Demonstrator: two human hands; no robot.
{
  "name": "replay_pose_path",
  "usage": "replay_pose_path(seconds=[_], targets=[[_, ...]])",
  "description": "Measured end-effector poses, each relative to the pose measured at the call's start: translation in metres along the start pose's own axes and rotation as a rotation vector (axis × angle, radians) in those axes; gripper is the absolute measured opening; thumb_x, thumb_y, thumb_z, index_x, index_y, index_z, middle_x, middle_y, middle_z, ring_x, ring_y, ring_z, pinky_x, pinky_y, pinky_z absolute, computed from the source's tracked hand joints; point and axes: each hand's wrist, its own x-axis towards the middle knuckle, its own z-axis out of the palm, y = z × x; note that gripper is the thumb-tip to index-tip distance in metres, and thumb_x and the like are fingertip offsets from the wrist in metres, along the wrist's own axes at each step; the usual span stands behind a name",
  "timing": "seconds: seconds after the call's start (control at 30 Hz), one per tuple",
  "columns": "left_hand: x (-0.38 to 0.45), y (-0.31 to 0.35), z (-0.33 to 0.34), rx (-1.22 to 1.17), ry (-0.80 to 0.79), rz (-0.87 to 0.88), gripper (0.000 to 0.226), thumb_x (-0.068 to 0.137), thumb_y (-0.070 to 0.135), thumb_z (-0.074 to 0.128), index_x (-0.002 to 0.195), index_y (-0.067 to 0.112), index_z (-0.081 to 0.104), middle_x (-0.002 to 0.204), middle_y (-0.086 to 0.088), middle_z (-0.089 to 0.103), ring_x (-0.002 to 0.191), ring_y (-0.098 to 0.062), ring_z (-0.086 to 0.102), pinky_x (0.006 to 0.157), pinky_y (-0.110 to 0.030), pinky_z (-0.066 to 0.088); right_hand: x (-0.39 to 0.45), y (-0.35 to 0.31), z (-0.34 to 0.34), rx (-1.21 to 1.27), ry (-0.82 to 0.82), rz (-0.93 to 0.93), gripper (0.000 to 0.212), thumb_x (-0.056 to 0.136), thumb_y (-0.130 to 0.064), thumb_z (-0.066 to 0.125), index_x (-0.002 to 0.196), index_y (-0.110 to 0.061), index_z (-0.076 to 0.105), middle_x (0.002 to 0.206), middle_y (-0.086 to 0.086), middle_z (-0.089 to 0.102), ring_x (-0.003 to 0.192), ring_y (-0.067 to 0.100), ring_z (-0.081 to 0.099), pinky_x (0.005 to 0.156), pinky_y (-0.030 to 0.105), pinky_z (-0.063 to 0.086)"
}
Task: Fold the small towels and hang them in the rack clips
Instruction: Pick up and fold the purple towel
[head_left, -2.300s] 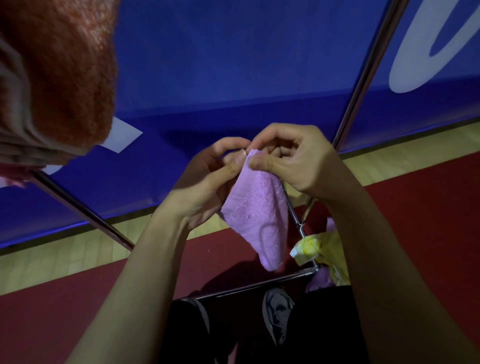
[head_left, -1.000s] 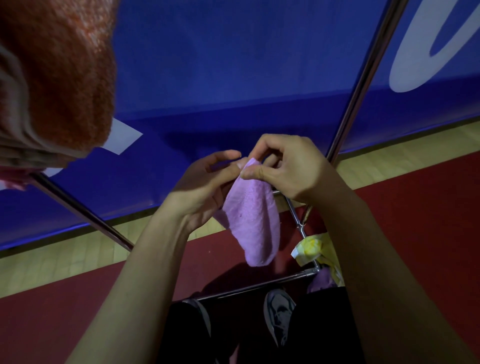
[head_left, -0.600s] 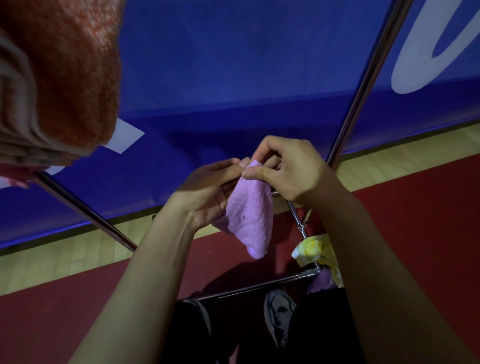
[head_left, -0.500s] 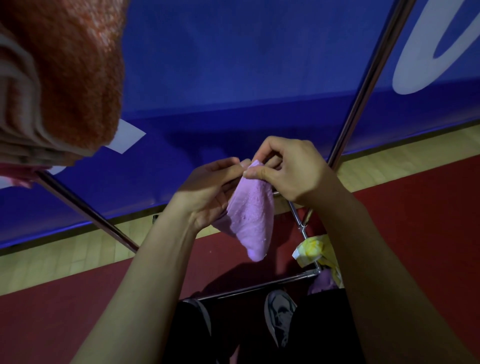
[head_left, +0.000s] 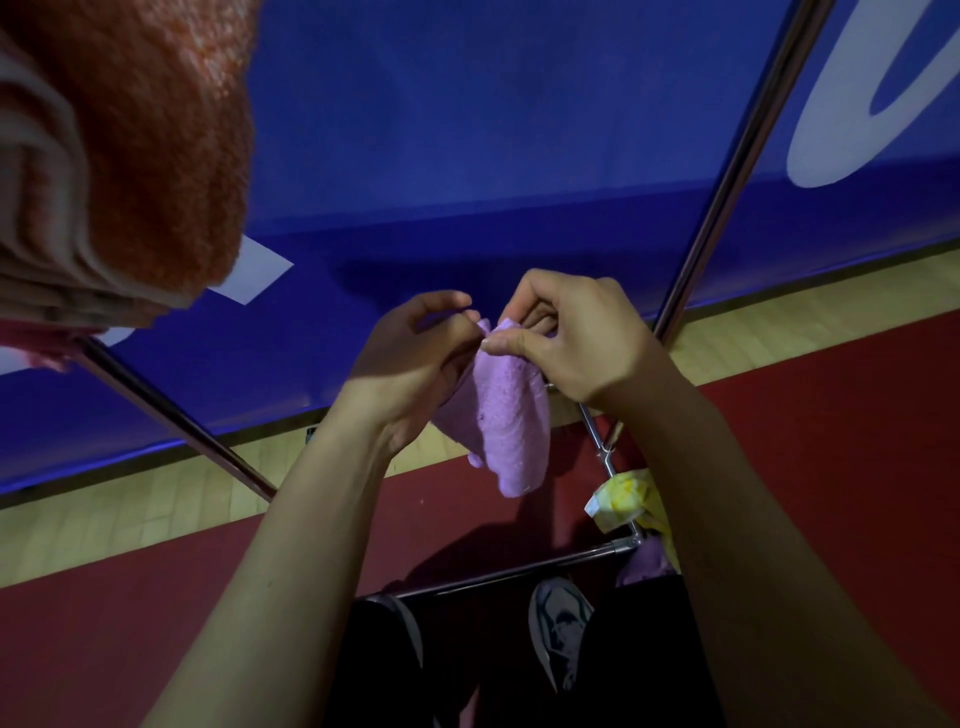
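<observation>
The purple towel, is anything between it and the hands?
No. Both hands already hold the purple towel at its top edge: the left hand and the right hand pinch it with thumb and fingers, and nothing sits between. The rest hangs free. No clip shows near it; the hands hide whatever lies behind them.

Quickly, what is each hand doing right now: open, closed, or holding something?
Left hand: closed, pinching the top edge of the purple towel.
Right hand: closed, pinching the same top edge of the purple towel.
</observation>
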Motion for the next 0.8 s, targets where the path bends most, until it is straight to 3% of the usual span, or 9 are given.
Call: replay_pose_path(seconds=[0.23,0.33,0.43,0.6,0.7,0.8], targets=[[-0.006,0.012,-0.01,0.261,-0.129,0.018,0.03,0.098,-0.01,0.056,0.123,0.005,0.062,0.094,-0.003,0.063,0.064,-0.009,0.062,0.056,-0.02,0.049,0.0,-0.001,0.004,0.016,-0.015,-0.032,0.022,0.077,-0.03,0.088,0.084,-0.019,0.071,0.075,-0.007,0.072,0.072,0.006,0.067,0.062,0.006,0.044],[-0.007,0.015,-0.015,0.316,-0.182,0.01,0.031,0.098,-0.01,0.056,0.124,0.006,0.062,0.099,-0.004,0.062,0.068,-0.008,0.067,0.061,-0.022,0.055,0.0,-0.001,0.006,0.017,-0.028,-0.066,0.022,0.077,-0.03,0.087,0.087,-0.018,0.072,0.076,-0.008,0.072,0.075,0.007,0.066,0.066,0.007,0.045],[-0.008,0.015,-0.019,0.338,-0.221,0.025,0.035,0.098,-0.008,0.059,0.13,0.005,0.06,0.104,-0.007,0.067,0.084,-0.016,0.072,0.072,-0.028,0.061,0.0,-0.003,0.006,0.025,-0.047,-0.084,0.024,0.076,-0.032,0.088,0.087,-0.018,0.072,0.076,-0.011,0.071,0.076,0.004,0.065,0.067,0.006,0.044],[-0.007,0.011,-0.02,0.233,-0.142,0.013,0.037,0.096,-0.003,0.066,0.132,0.006,0.06,0.113,-0.01,0.072,0.092,-0.022,0.075,0.08,-0.035,0.064,0.0,-0.003,0.002,0.062,-0.038,-0.03,0.022,0.076,-0.034,0.087,0.086,-0.023,0.071,0.075,-0.01,0.072,0.07,0.002,0.067,0.064,0.007,0.046],[-0.006,0.009,-0.021,0.155,-0.135,-0.053,0.043,0.086,0.005,0.075,0.127,0.005,0.062,0.102,-0.013,0.075,0.087,-0.024,0.072,0.078,-0.031,0.062,0.0,-0.003,0.001,0.106,-0.032,-0.016,0.019,0.077,-0.031,0.087,0.083,-0.026,0.07,0.073,-0.007,0.072,0.063,0.001,0.065,0.062,0.014,0.049],[-0.005,0.008,-0.022,0.093,-0.158,-0.097,0.046,0.08,0.01,0.077,0.123,0.003,0.065,0.096,-0.013,0.075,0.079,-0.019,0.073,0.071,-0.026,0.062,-0.001,-0.003,0.001,0.149,0.001,-0.028,0.019,0.077,-0.029,0.087,0.084,-0.022,0.07,0.082,-0.001,0.07,0.068,0.016,0.066,0.068,0.033,0.057]])
